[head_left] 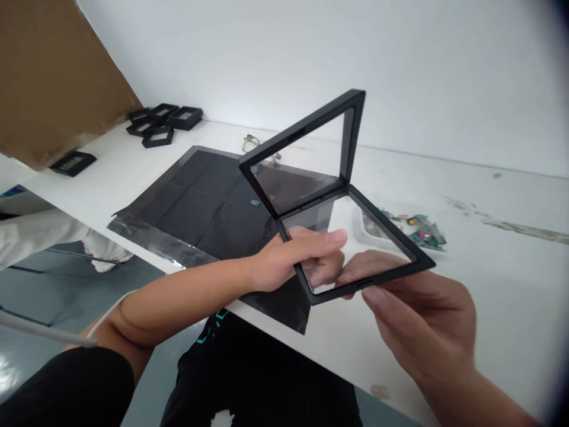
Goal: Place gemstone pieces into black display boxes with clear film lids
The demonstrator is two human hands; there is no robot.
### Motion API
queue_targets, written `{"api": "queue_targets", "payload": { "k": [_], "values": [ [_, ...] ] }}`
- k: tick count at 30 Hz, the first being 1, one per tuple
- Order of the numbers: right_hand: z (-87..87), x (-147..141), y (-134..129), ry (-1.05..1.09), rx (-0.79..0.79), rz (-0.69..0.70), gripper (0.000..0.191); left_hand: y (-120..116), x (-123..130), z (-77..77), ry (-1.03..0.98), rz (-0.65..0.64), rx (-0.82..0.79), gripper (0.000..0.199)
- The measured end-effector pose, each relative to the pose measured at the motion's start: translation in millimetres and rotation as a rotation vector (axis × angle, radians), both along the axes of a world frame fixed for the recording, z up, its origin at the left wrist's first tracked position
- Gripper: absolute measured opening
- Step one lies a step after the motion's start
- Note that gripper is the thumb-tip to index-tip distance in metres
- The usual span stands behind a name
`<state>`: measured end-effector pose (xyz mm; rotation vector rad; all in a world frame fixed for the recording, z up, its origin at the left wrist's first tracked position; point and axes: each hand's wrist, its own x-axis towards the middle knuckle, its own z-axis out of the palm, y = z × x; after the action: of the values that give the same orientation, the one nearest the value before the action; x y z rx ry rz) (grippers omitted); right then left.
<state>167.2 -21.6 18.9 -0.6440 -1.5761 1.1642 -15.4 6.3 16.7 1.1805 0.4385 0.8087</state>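
A hinged black display frame [393, 271] with clear film in both halves is held up above the table, its upper half tilted open. My left hand [284, 261] grips its left edge, the thumb lying over the clear film and the fingers beneath it. My right hand [427, 320] pinches the near right edge between thumb and fingers. Through the lower film some of my fingers show. Below the frame lies a black mat [204, 201], with a small blue-green stone [255, 203] on it.
Several black frames [185, 117] are piled at the back left, and a single black frame [73, 163] sits nearer the left edge. Behind the held frame are a clear plastic tray [358, 228] and colourful small pieces [424, 231]. A person's leg [44, 237] shows at left.
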Motion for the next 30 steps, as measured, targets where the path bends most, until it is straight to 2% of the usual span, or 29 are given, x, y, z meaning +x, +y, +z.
{"api": "queue_targets", "payload": {
  "k": [3, 7, 19, 30],
  "values": [
    [-0.3, 0.8, 2.2, 0.073, -0.086, 0.108, 0.013, -4.0, -1.6, 4.3, 0.079, 0.042, -0.01, 0.063],
    [2.4, -2.1, 1.8, 0.119, -0.129, 0.177, 0.014, -10.2, 0.4, 12.1, 0.031, 0.097, -0.016, 0.054],
    [4.2, -7.1, -5.5, 0.121, -0.081, 0.088, 0.011, -11.1, 3.8, 11.8, 0.03, 0.113, -0.024, 0.053],
    [-1.3, -5.3, -10.4, 0.142, -0.049, 0.099, 0.018, -9.0, 2.5, 8.3, 0.026, 0.073, -0.004, 0.053]
  ]
}}
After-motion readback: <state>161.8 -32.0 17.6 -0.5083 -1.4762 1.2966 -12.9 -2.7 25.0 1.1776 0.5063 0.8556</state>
